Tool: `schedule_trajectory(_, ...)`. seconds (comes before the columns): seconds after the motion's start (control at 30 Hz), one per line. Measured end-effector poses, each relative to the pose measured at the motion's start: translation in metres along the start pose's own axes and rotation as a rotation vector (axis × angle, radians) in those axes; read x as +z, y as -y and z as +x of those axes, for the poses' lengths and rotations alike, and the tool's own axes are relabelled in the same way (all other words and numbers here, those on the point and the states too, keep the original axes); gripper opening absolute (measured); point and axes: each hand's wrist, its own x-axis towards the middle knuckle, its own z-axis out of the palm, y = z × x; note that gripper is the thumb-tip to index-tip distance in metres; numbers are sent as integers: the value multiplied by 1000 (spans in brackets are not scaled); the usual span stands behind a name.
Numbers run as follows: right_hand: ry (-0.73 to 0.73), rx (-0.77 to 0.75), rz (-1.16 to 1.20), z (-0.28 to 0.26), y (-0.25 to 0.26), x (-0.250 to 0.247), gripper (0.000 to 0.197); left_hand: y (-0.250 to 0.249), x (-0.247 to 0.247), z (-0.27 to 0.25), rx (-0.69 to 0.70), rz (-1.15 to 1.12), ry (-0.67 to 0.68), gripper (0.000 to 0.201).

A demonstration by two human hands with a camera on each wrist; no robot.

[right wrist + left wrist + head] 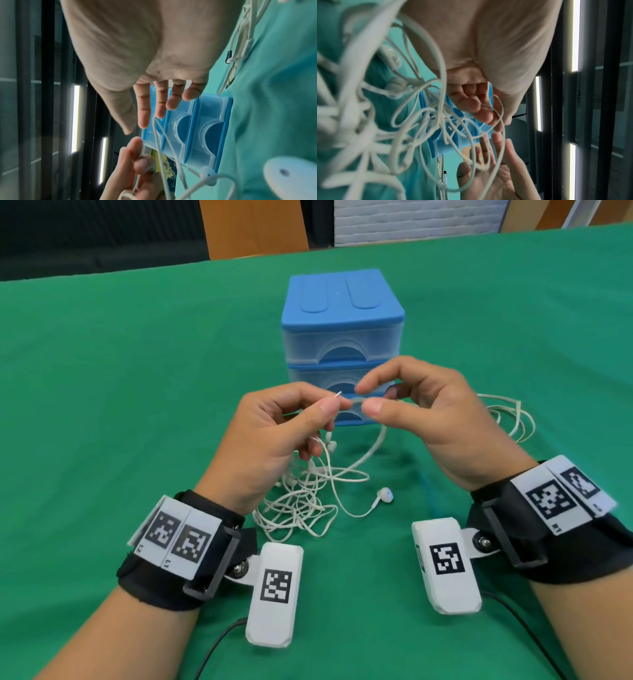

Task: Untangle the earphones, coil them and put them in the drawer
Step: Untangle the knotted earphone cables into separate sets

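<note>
Overhead, the left hand (pixel 274 433) is seen pinching the cable of the earphones (pixel 308 494) between thumb and forefinger, a metal plug tip poking out above the pinch; the right hand (pixel 431 419) is held close opposite, thumb and forefinger loosely curved and its grip on the cable cannot be told; the tangle hangs from the left hand onto the green worktop (pixel 102 405), one earbud (pixel 384 495) lying apart to its right; a blue drawer unit (pixel 342 337) stands just behind the hands, its drawers closed; a second bundle of cable (pixel 510 416) lies beyond the right wrist.

From the left wrist, blurred loops of cable (pixel 436 121) are seen draped over the curled fingers (pixel 476 108).

From the right wrist, the fingers (pixel 159 105) are shown extended and relaxed, a strand (pixel 159 135) running past them toward the other hand (pixel 137 169).
</note>
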Motion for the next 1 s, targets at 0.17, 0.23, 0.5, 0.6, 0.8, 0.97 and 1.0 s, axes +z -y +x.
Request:
schedule_trajectory(0.17, 113, -35, -172, -2, -2, 8, 10, -3, 3, -2, -1, 20, 53, 17)
schedule_trajectory(0.23, 18, -69, -119, 0, -2, 9, 16, -4, 3, -2, -7, 14, 55, 17)
schedule_trajectory(0.5, -318, 36, 427, 2, 12, -5, 26, 1, 1, 1, -36, 42, 78, 17)
schedule_trajectory(0.6, -405, 46, 493, 3, 12, -8, 22, 0, 1, 0, -36, 56, 81, 10)
schedule_trajectory(0.8, -616, 71, 339, 5, 5, -18, 21, -1, -3, 2, -86, 81, 99, 33)
schedule_trajectory(0.97, -585, 202, -22, 8, -6, -18, 15, 1, -3, 2, -77, 79, 44, 35)
schedule_trajectory(1.0, -584, 180, -25, 8, -6, -18, 13, 1, -3, 2, -74, 69, 38, 31)
